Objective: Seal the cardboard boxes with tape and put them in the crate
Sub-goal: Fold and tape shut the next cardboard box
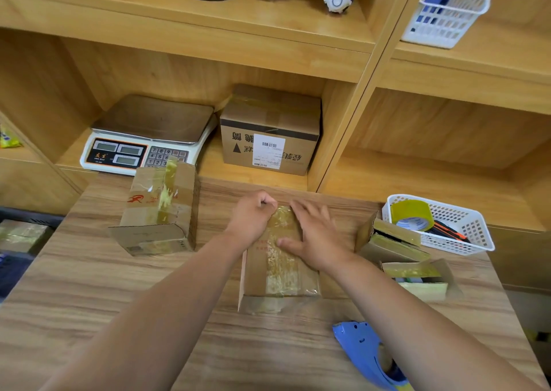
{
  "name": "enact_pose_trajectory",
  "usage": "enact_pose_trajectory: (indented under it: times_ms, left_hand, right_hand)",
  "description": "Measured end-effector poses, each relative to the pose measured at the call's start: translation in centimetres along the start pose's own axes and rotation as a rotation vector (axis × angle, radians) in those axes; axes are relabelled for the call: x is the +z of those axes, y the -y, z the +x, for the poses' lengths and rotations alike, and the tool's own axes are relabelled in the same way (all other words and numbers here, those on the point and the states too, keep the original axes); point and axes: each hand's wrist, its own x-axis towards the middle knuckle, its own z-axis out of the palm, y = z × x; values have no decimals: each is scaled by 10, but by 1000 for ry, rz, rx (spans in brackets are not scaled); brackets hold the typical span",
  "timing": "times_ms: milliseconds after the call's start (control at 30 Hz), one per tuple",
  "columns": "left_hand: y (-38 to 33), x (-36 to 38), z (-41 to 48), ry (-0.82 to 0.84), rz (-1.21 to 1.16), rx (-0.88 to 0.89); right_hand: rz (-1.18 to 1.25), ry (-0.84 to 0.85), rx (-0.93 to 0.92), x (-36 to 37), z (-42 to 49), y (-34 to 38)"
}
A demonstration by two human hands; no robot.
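Left hand [253,216] pinches the end of the tape strip [281,274] at the far edge of the small cardboard box [256,271], which sits mid-worktop [74,286]. Right hand [314,235] lies spread, pressing the strip flat. Sealing looks nearly done; next the end needs smoothing down before the box goes to the crate.

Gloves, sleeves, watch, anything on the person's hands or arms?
Nothing worn shows. Left hand and right hand: no gloves, rings, watch or bands. Left forearm and right forearm are uncovered down to the frame edge; no sleeve in view.
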Motion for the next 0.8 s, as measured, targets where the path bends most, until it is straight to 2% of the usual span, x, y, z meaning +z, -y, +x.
enact_pose_trajectory:
  times_ms: [133, 267, 400, 500, 600, 800]
  left_hand:
    - [4, -1, -11, -71, 189, 67]
    - [4, 4, -32, -168, 444, 283]
    - [6, 6, -53, -243, 548, 415]
    - [16, 5, -67, -58, 675, 435]
    - [27, -2, -82, 115, 691, 414]
    - [46, -8, -124, 138, 770, 474]
  right_hand:
    - [-17, 67, 9, 7, -29, 6]
    - [-47, 170, 47, 13, -55, 13]
    - [-42, 132, 59, 22, -77, 15]
    - [66, 103, 99, 25, -86, 16]
    - [81, 109, 114, 25, -90, 19]
    - [-14, 78, 105, 26, -97, 23]
